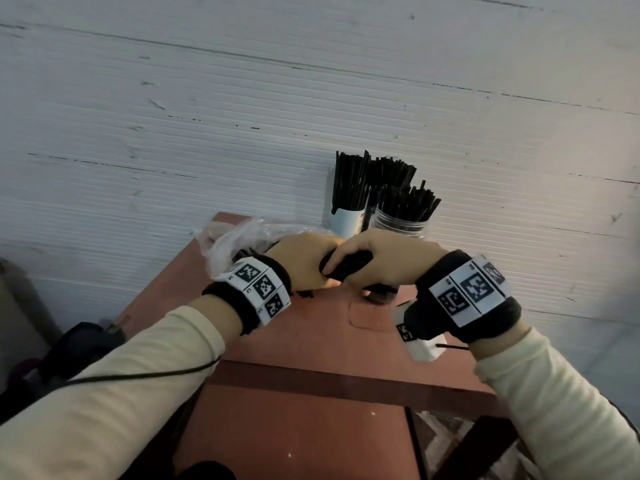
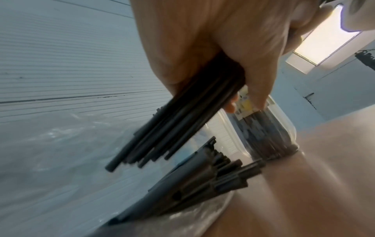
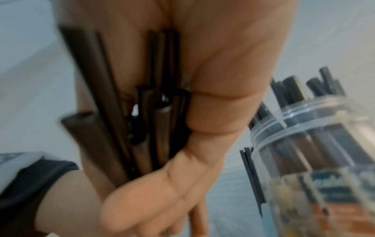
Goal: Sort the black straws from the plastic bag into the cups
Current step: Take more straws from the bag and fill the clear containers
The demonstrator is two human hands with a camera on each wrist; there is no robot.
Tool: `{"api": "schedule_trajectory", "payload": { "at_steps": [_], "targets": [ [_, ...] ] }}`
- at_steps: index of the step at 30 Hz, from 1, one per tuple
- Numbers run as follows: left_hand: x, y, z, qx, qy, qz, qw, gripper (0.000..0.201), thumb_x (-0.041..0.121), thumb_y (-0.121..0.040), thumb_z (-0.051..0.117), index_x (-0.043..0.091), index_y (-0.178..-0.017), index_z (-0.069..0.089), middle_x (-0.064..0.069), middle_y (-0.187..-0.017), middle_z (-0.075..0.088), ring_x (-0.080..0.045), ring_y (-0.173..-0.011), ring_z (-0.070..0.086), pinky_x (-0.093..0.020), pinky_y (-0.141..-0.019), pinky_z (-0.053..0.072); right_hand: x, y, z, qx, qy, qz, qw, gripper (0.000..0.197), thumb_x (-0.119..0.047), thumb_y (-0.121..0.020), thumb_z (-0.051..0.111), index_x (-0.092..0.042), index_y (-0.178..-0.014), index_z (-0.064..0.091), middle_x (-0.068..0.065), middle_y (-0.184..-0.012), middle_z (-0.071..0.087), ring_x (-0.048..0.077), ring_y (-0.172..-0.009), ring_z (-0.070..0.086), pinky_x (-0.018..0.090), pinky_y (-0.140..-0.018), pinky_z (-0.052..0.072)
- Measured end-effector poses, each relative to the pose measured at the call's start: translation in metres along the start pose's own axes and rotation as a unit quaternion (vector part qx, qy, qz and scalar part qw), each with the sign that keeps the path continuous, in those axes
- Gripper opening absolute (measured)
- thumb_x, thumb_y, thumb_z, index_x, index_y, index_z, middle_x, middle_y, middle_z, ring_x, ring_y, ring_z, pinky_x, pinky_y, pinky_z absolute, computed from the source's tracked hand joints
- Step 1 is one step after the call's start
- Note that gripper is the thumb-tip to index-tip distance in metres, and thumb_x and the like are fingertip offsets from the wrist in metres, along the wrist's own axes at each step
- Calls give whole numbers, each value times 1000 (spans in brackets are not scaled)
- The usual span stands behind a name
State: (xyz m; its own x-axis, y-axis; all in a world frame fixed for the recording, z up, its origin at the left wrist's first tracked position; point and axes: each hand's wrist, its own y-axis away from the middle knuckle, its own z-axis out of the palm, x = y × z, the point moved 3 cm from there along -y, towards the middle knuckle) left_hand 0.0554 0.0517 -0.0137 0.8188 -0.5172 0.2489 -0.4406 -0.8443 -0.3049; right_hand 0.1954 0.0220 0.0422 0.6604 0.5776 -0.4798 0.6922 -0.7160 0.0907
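Both hands meet over the red-brown table (image 1: 311, 341) on one bundle of black straws (image 1: 346, 266). My left hand (image 1: 304, 261) curls round it from the left; its far end juts out of the fist (image 2: 162, 136). My right hand (image 1: 377, 254) grips the same bundle from the right (image 3: 158, 128). The crumpled clear plastic bag (image 1: 239, 240) lies just left of the hands, with more straws (image 2: 202, 181) in it. Behind the hands stand a white cup (image 1: 346, 221) and a clear jar (image 1: 398, 225), both packed with upright straws.
A ribbed white wall (image 1: 311, 98) rises right behind the cups. A few loose straws (image 1: 304, 294) lie on the table under my left wrist. A dark bag-like object (image 1: 79, 344) sits off the table's left edge. The clear jar (image 3: 314, 144) stands close beside my right hand.
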Motion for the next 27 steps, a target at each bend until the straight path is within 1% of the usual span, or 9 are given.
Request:
{"api": "schedule_trajectory", "payload": {
  "at_steps": [3, 6, 10, 12, 14, 17, 20, 22, 27],
  "targets": [
    [9, -6, -7, 34, 28, -21, 999, 16, 31, -85, 62, 22, -98, 64, -1, -90, 69, -22, -83, 65, -35, -73, 51, 0, 19, -15, 63, -18, -33, 997, 37, -8, -86, 68, -24, -118, 68, -17, -85, 68, -7, -66, 62, 9, -62, 46],
    [19, -9, -16, 68, 123, -55, 989, 11, 47, -89, 59, 42, -80, 57, 6, -79, 68, -9, -73, 65, -23, -66, 49, 0, 39, -38, 190, -34, -75, 978, 31, -28, -89, 67, -32, -120, 65, -17, -107, 67, 1, -97, 63, 23, -89, 49],
    [44, -16, -20, 127, 245, -55, 960, 35, 43, -90, 61, 24, -64, 49, 2, -59, 57, -2, -51, 55, -13, -53, 41, -14, 54, -51, 382, -95, -177, 902, 30, -25, -92, 63, -28, -122, 62, -13, -113, 62, 10, -109, 60, 35, -94, 51],
    [54, -20, -15, 121, 310, -54, 942, 38, 40, -90, 62, 18, -61, 51, 2, -56, 55, -1, -47, 53, -13, -52, 42, -23, 54, -52, 440, -72, -217, 869, 31, -13, -93, 60, -24, -122, 59, -8, -120, 60, 10, -114, 58, 32, -96, 50],
    [61, -21, -5, 87, 366, -54, 925, 31, 37, -90, 64, 14, -69, 62, 0, -62, 64, -4, -58, 61, -16, -64, 48, -25, 49, -49, 460, -46, -228, 857, 32, -6, -91, 56, -18, -121, 60, -8, -119, 60, 5, -113, 57, 23, -97, 47],
    [63, -16, 15, 27, 457, -51, 887, 11, 21, -88, 69, 10, -84, 68, -1, -83, 72, -12, -85, 68, -27, -86, 52, -12, 32, -34, 420, 9, -175, 891, 24, -10, -93, 54, -12, -114, 67, -7, -112, 66, -3, -103, 57, 10, -92, 42],
    [57, -11, 26, 15, 474, -63, 878, 9, 14, -88, 69, 5, -84, 68, -4, -82, 71, -13, -84, 66, -28, -86, 50, 4, 20, -16, 362, 61, -138, 920, 23, -20, -96, 53, -11, -110, 70, -4, -109, 69, 0, -101, 58, 7, -90, 41],
    [55, -11, 27, 23, 474, -76, 877, 16, 17, -88, 69, 1, -91, 68, -12, -84, 68, -16, -83, 64, -33, -88, 50, 6, 20, -17, 378, 65, -143, 912, 24, -25, -96, 56, -13, -113, 68, -5, -112, 68, 3, -105, 58, 11, -94, 39],
    [61, -12, 18, 17, 519, -57, 853, 15, 10, -85, 70, 8, -98, 64, -3, -83, 69, -14, -82, 64, -24, -83, 50, 10, 17, -20, 395, 89, -134, 904, 32, -39, -91, 60, -21, -118, 65, -9, -118, 64, 6, -114, 55, 22, -103, 36]
  ]
}}
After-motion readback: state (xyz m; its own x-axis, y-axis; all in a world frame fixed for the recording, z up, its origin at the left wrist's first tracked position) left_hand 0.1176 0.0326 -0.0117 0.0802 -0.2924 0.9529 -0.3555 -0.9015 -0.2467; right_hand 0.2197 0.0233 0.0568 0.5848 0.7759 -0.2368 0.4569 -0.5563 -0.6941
